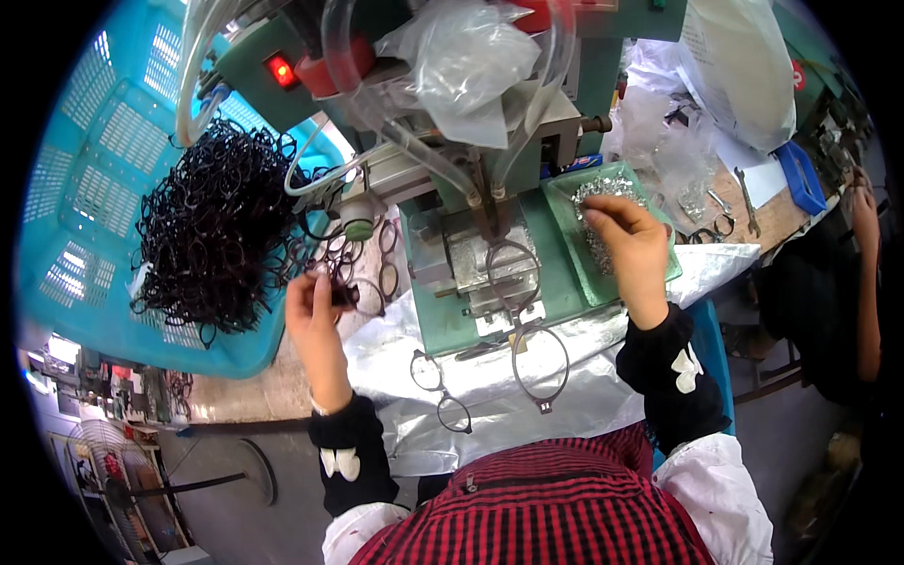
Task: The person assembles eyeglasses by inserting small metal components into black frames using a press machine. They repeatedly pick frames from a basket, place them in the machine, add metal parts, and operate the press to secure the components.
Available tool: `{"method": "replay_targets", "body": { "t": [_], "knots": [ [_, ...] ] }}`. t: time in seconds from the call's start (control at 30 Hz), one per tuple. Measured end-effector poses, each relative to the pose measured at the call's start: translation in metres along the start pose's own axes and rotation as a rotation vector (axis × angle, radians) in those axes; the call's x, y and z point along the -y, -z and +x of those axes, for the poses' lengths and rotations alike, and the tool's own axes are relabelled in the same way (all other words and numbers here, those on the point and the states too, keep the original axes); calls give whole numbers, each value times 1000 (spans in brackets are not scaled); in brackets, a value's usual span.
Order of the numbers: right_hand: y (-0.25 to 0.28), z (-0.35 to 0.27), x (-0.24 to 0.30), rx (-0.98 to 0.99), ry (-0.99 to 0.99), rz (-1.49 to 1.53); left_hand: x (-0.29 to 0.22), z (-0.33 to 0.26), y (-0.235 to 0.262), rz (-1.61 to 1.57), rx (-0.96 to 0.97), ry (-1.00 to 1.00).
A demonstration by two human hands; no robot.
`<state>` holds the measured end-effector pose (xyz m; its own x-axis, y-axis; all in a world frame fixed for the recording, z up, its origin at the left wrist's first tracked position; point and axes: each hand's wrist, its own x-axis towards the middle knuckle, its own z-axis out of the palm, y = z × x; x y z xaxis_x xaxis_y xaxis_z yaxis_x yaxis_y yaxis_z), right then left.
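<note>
My left hand is closed, its fingertips on a dark eyeglass frame beside several more frames on the bench. My right hand hovers at a green tray with small shiny metal pieces in it. Its thumb and fingers are pinched together; what they hold, if anything, is too small to make out. Between my hands a larger eyeglass frame lies with one rim on the metal block of a green machine. Nearer me, another dark frame rests on silvery sheeting.
A blue crate at the left is heaped with black eyeglass frames. The machine's green-capped knob and clear hoses hang above the bench. At right lie wrenches, plastic bags and a blue bin; another person's arm is beyond.
</note>
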<state>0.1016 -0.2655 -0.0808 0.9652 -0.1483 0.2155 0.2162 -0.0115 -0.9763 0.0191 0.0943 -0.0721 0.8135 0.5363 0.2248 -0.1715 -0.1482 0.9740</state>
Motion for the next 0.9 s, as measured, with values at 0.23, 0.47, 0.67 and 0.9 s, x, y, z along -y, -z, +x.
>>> {"method": "replay_targets", "body": {
  "t": [0.23,0.47,0.67,0.9],
  "knots": [
    [-47,-15,67,226,309,-60,25,-14,1,-142,-13,109],
    [-64,-20,71,235,-13,231,-84,-29,-46,-451,186,-483],
    [-65,-22,89,281,-155,355,-125,0,-73,-253,153,-631],
    [-5,-8,58,300,388,-557,-91,-41,-72,205,650,-1094]
  ]
}}
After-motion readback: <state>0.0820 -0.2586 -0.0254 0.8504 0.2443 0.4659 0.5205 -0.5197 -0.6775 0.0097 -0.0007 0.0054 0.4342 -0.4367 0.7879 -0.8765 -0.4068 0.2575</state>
